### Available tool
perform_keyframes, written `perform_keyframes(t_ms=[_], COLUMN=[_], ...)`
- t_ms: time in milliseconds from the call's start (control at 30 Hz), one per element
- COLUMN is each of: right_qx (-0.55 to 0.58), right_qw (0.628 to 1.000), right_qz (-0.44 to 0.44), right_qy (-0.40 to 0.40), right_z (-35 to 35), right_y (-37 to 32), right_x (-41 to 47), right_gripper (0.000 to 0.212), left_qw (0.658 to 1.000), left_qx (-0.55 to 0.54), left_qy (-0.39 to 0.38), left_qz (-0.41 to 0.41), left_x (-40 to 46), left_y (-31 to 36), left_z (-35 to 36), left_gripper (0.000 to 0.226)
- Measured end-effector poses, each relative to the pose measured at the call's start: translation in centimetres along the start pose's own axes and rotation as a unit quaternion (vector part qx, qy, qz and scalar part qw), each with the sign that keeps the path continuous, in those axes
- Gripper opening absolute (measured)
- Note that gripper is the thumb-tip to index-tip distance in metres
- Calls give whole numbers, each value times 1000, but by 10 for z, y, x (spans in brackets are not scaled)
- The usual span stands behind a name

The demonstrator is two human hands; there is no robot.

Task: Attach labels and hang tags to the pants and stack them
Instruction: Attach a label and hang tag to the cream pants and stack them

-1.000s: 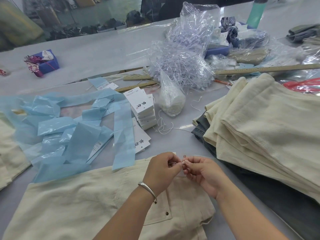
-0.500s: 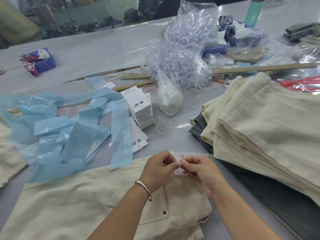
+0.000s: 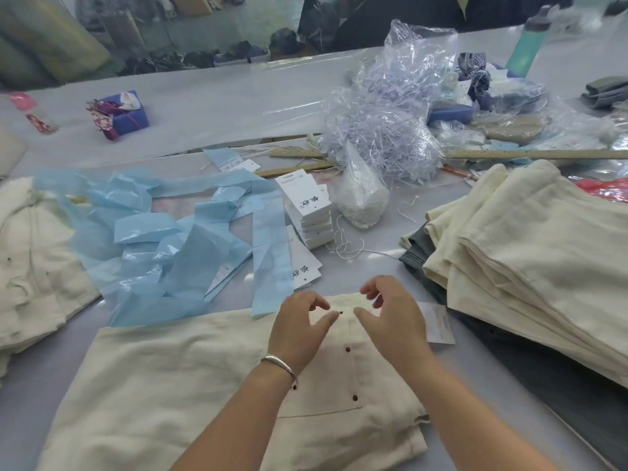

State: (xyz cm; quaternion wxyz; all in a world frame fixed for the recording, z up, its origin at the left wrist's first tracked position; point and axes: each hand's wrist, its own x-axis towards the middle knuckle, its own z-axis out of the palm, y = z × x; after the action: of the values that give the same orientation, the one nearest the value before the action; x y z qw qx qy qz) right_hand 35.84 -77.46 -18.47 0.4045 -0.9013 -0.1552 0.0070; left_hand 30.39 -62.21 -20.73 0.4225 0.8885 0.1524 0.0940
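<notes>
Both hands (image 3: 346,321) above pants (image 3: 163,375) — empty

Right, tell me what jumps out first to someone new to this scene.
First, the two hands, left hand and right hand, hovering with loosely curled fingers over the cream pants spread at the near edge, a white hang tag lying just to their right. Next, the tangle of blue plastic strips at left and the tall stack of folded cream pants at right.

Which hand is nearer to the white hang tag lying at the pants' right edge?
Right. The right hand hovers just left of the white hang tag, nearly over its edge; the left hand sits further left, across the cream pants' waistband.
</notes>
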Motion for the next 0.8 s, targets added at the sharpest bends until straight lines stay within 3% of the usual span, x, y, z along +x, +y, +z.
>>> perform_keyframes(t_ms=[67, 167, 233, 300, 400, 467, 533, 667, 800], right_qx=[-87, -217, -267, -305, -369, -387, -398, -402, -318], right_qw=[989, 948, 928, 919, 902, 897, 893, 901, 939], right_qz=[-74, -52, -11, 12, 13, 18, 37, 22, 38], right_qy=[-89, -228, -260, -249, -223, -213, -207, -159, -124], right_z=[29, 64, 78, 90, 104, 110, 114, 119, 107], right_y=[-17, -24, -25, -28, -42, -52, -61, -75, -84], right_x=[-4, -6, -5, -6, -12, -20, -34, -69, -99], right_gripper=[42, 103, 127, 135, 125, 103, 80, 51, 40], left_qw=[998, 973, 935, 894, 872, 887, 907, 929, 966], left_qx=[26, 124, 208, 255, 197, 139, 48, -66, -113], left_qy=[55, 137, 171, 172, 152, 164, 188, 180, 185], left_qz=[-31, -136, -232, -327, -422, -410, -374, -316, -139], left_x=[-11, -39, -68, -102, -139, -151, -159, -176, -192], left_y=[-32, -91, -128, -161, -189, -197, -202, -199, -168], left_z=[-38, -102, -141, -171, -195, -199, -202, -210, -214], left_gripper=[13, 7, 27, 62, 105, 109, 96, 47, 39])
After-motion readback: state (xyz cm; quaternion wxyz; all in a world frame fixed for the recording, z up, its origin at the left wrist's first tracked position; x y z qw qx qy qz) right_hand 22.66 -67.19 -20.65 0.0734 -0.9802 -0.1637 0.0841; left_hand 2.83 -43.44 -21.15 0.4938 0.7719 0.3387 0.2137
